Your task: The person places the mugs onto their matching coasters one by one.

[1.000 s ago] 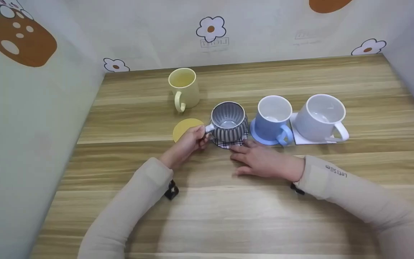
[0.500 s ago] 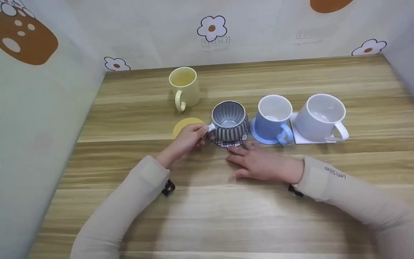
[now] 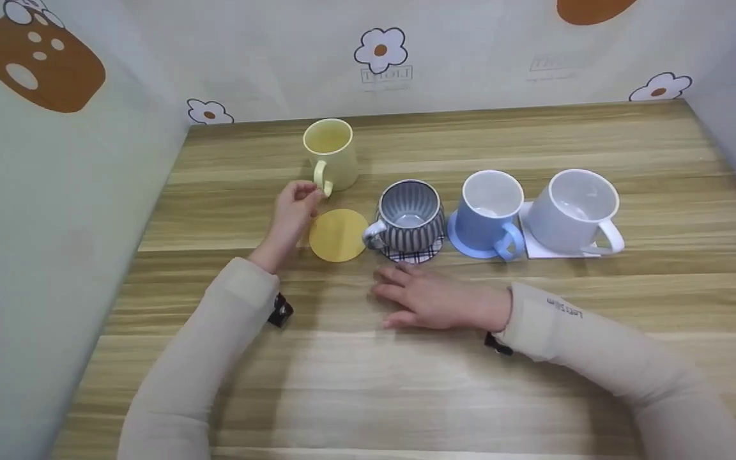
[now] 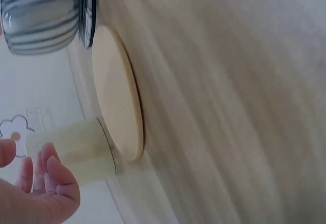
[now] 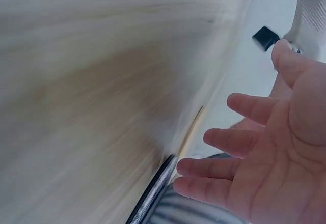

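Note:
My left hand [image 3: 292,207] is at the handle of a pale yellow mug [image 3: 336,163] at the back left. In the left wrist view its fingers [image 4: 60,175] are bent loosely, with the thumb apart from them, overlapping the mug. Just in front of that mug lies a round yellow coaster [image 3: 338,235]. A grey ribbed mug [image 3: 409,223] stands upright on a round plaid coaster [image 3: 422,254], its handle toward the left. My right hand [image 3: 435,299], fingers spread, is in front of the plaid coaster; the right wrist view shows its palm [image 5: 285,158] with nothing held.
To the right, a blue mug [image 3: 483,223] stands on a blue coaster [image 3: 464,246], and a wide white mug [image 3: 563,220] on a square white coaster [image 3: 550,251]. Behind the wooden table [image 3: 406,396] is a patterned wall [image 3: 266,64], with more wall at the left.
My left hand has let go of the grey mug's handle and moved back and left to the yellow mug. My right hand has slid slightly left and toward me.

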A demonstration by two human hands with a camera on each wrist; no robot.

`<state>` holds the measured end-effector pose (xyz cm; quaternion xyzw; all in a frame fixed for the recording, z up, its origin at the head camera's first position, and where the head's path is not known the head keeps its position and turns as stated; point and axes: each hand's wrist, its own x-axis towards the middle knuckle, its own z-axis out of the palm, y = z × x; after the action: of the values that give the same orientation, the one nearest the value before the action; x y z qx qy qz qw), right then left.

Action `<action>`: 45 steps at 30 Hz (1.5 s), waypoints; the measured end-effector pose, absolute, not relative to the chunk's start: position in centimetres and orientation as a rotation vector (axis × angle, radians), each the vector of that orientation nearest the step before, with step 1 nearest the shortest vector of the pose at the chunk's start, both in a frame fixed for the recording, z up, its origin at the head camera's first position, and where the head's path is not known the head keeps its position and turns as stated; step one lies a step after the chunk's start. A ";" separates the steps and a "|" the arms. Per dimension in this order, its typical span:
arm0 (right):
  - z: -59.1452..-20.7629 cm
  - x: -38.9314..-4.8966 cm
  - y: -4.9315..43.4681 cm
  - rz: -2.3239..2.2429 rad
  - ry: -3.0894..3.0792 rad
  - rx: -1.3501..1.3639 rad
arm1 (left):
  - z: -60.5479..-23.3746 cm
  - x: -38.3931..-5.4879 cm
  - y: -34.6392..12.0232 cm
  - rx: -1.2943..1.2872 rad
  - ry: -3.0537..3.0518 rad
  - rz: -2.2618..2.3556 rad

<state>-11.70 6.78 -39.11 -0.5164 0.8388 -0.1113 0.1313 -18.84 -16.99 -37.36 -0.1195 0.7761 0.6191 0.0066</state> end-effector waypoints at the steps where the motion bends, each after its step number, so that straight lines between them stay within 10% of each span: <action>1: -39.1 -11.7 6.4 -0.334 2.422 -1.490 | -37.3 -19.2 -17.1 -0.401 2.412 1.977; 45: -39.3 -12.9 -1.0 -0.255 2.439 -1.192 | -39.1 -23.6 -15.8 -0.579 2.061 2.236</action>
<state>-12.93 -1.02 -39.34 -0.4277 0.8754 -0.0916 0.2059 -23.58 -15.78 -39.10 -0.1870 0.6656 0.7221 0.0229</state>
